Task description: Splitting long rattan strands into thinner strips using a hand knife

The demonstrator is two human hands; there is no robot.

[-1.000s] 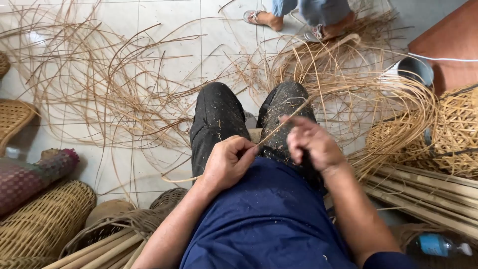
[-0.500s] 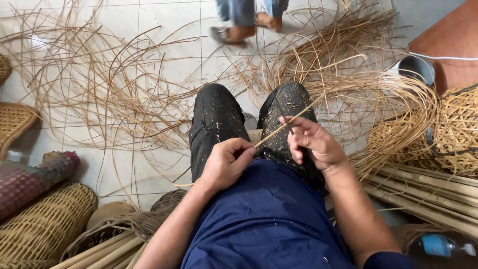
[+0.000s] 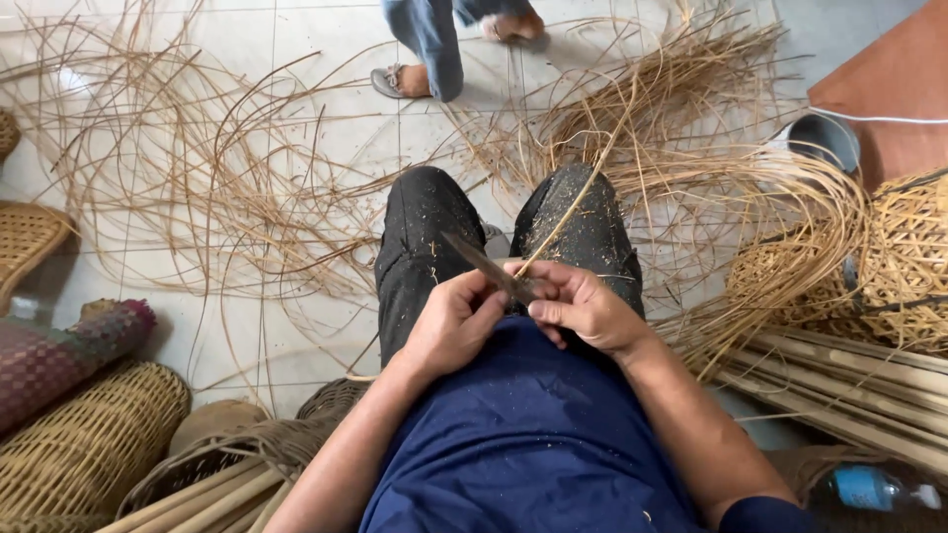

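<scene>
I sit with my knees in dark, dust-flecked trousers. My left hand (image 3: 456,322) grips a dark knife (image 3: 482,265) whose blade points up and to the left. My right hand (image 3: 583,309) pinches a thin cane strip (image 3: 568,212) against the blade, right beside my left hand. The strip runs up and to the right over my right knee into a pile of strips. Both hands meet just above my lap.
Loose cane strips (image 3: 197,188) cover the tiled floor. Woven baskets (image 3: 84,449) lie at the lower left, another basket (image 3: 908,262) and bamboo poles (image 3: 849,390) at the right. Another person's legs (image 3: 430,49) stand at the top. A bottle (image 3: 874,489) lies at the lower right.
My right hand has come down and in to meet my left hand, and the knife blade now shows. The other person has walked left across the top.
</scene>
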